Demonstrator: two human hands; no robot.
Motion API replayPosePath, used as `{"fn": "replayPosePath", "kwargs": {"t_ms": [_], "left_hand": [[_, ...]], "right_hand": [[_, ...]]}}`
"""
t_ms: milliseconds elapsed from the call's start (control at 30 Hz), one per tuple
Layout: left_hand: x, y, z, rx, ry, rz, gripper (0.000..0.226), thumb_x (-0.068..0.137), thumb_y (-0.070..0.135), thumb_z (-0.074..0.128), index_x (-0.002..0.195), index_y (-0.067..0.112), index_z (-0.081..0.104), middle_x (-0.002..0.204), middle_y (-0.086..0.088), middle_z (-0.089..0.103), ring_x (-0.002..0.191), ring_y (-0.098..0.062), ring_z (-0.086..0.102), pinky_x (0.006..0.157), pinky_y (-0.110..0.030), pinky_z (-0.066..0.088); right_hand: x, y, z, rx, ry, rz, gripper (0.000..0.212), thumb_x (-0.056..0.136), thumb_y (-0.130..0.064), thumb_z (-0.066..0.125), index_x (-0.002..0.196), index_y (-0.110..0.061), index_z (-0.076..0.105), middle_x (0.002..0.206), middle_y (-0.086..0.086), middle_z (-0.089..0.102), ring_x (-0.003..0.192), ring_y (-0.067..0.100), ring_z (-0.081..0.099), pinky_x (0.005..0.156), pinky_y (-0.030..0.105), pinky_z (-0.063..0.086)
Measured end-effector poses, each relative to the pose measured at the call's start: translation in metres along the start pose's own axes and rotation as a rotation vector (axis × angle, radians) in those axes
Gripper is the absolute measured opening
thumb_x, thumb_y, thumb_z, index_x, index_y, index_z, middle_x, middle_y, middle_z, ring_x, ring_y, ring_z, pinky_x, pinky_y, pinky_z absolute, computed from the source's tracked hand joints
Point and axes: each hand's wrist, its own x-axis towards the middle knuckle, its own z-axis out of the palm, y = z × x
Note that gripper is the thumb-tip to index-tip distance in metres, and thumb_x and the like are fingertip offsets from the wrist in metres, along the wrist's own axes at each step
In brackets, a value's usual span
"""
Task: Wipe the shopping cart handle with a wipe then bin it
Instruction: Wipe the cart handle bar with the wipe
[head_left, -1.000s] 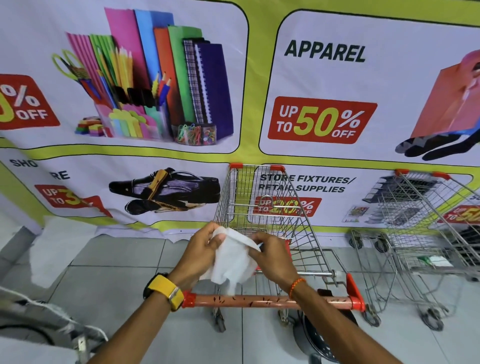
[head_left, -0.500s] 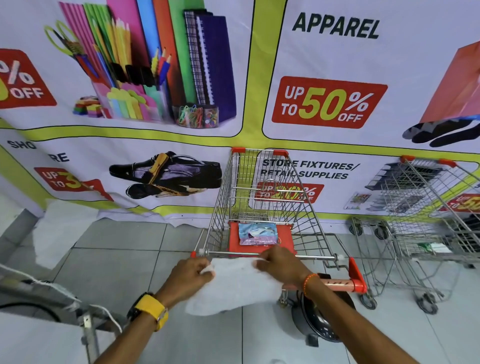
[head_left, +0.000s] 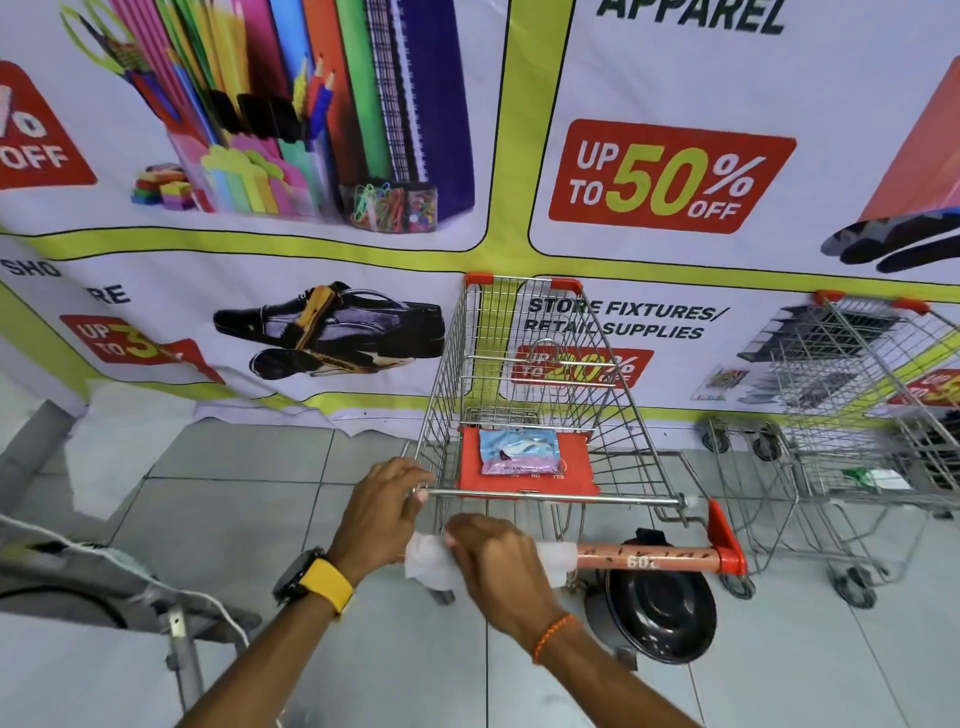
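Wipe (head_left: 428, 564) under right hand (head_left: 498, 564), seemingly wrapping cart handle (head_left: 649, 560)

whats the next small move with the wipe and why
Probably slide the right hand and wipe rightward along the handle: the wipe wraps its left part, the orange stretch beyond looks unwiped, and the left hand steadies the cart.

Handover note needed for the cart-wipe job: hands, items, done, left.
Right hand: closed over the wipe, which is wrapped on the left part of the cart handle.
Left hand: gripping the cart's metal bar at its left end, no wipe in it.
Wipes pack lies on the red seat flap in the cart.
Done: wipe out, on handle.
Left: wipe rightward along the bare handle, then bin the wipe. No bin clearly identifiable.
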Motion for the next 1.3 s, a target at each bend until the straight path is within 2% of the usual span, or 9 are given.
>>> {"fn": "replayPosePath", "kwargs": {"t_ms": [67, 167, 367, 533, 633, 800, 1000, 1100, 1300], "left_hand": [[0.005, -0.003, 0.010, -0.021, -0.083, -0.011, 0.034, 0.101, 0.022, 0.044, 0.129, 0.015, 0.063, 0.141, -0.006, 0.057, 0.138, -0.026, 0.044, 0.116, -0.041, 0.034], [0.010, -0.006, 0.020, -0.025, -0.158, -0.077, 0.050, 0.104, 0.034, 0.026, 0.145, 0.015, 0.046, 0.158, -0.003, 0.039, 0.152, -0.021, 0.020, 0.124, -0.045, 0.019], [0.008, -0.017, 0.027, -0.149, -0.065, -0.179, 0.048, 0.106, 0.026, 0.031, 0.153, 0.021, 0.030, 0.165, 0.000, 0.020, 0.154, -0.015, 0.006, 0.122, -0.033, 0.013], [0.007, -0.021, 0.029, -0.028, -0.108, -0.102, 0.052, 0.106, 0.024, 0.030, 0.155, 0.015, 0.019, 0.166, -0.001, 0.014, 0.154, -0.016, -0.003, 0.127, -0.040, 0.005], [0.007, -0.021, 0.030, -0.033, -0.076, -0.101, 0.052, 0.105, 0.026, 0.029, 0.155, 0.016, 0.020, 0.165, 0.002, 0.017, 0.151, -0.010, -0.004, 0.127, -0.039, 0.003], [0.007, -0.018, 0.033, -0.067, -0.067, -0.118, 0.050, 0.105, 0.026, 0.027, 0.155, 0.018, 0.024, 0.164, 0.004, 0.020, 0.149, -0.006, -0.004, 0.127, -0.038, 0.003], [0.008, -0.013, 0.033, -0.160, -0.043, -0.179, 0.049, 0.106, 0.028, 0.027, 0.154, 0.019, 0.028, 0.163, 0.005, 0.024, 0.153, -0.012, 0.002, 0.127, -0.042, 0.007], [0.007, -0.011, 0.031, -0.221, -0.038, -0.209, 0.048, 0.106, 0.027, 0.028, 0.153, 0.021, 0.029, 0.162, 0.005, 0.026, 0.154, -0.015, 0.005, 0.126, -0.045, 0.011], [0.005, -0.011, 0.029, -0.347, -0.031, -0.229, 0.048, 0.104, 0.030, 0.029, 0.151, 0.021, 0.034, 0.162, 0.005, 0.028, 0.154, -0.015, 0.006, 0.127, -0.043, 0.011]], "right_hand": [[-0.003, -0.009, 0.022, -0.047, 0.074, -0.062, 0.024, 0.104, -0.035, 0.046, 0.106, -0.024, 0.068, 0.105, -0.002, 0.076, 0.091, 0.025, 0.071, 0.077, 0.034, 0.056], [-0.007, -0.010, 0.047, -0.195, 0.202, -0.099, 0.022, 0.102, -0.035, 0.056, 0.116, -0.026, 0.071, 0.109, -0.009, 0.077, 0.090, 0.016, 0.071, 0.076, 0.030, 0.054], [-0.009, -0.003, 0.083, -0.344, 0.414, -0.055, 0.032, 0.104, -0.038, 0.055, 0.128, -0.025, 0.070, 0.126, 0.000, 0.075, 0.115, 0.026, 0.071, 0.103, 0.047, 0.045], [-0.021, 0.012, 0.089, -0.307, 0.562, -0.018, 0.029, 0.101, -0.034, 0.057, 0.124, -0.025, 0.072, 0.139, -0.003, 0.070, 0.129, 0.025, 0.065, 0.110, 0.047, 0.043], [-0.045, 0.046, 0.074, -0.284, 0.701, 0.063, 0.030, 0.100, -0.030, 0.057, 0.120, -0.021, 0.077, 0.135, -0.003, 0.072, 0.128, 0.024, 0.066, 0.112, 0.049, 0.043], [-0.091, 0.140, 0.014, -0.342, 0.867, 0.250, 0.034, 0.104, -0.020, 0.048, 0.105, -0.007, 0.079, 0.119, 0.012, 0.078, 0.114, 0.036, 0.070, 0.106, 0.059, 0.046], [-0.101, 0.166, -0.003, -0.304, 0.897, 0.309, 0.030, 0.103, -0.015, 0.047, 0.110, -0.008, 0.076, 0.119, 0.012, 0.077, 0.118, 0.037, 0.064, 0.116, 0.053, 0.037], [-0.076, 0.126, 0.031, -0.272, 0.848, 0.199, 0.028, 0.101, -0.017, 0.051, 0.107, -0.010, 0.078, 0.117, 0.008, 0.078, 0.113, 0.037, 0.067, 0.109, 0.057, 0.042], [-0.023, 0.024, 0.103, -0.204, 0.705, 0.074, 0.019, 0.098, -0.031, 0.064, 0.111, -0.023, 0.075, 0.122, -0.004, 0.076, 0.115, 0.026, 0.064, 0.117, 0.044, 0.034]]}}
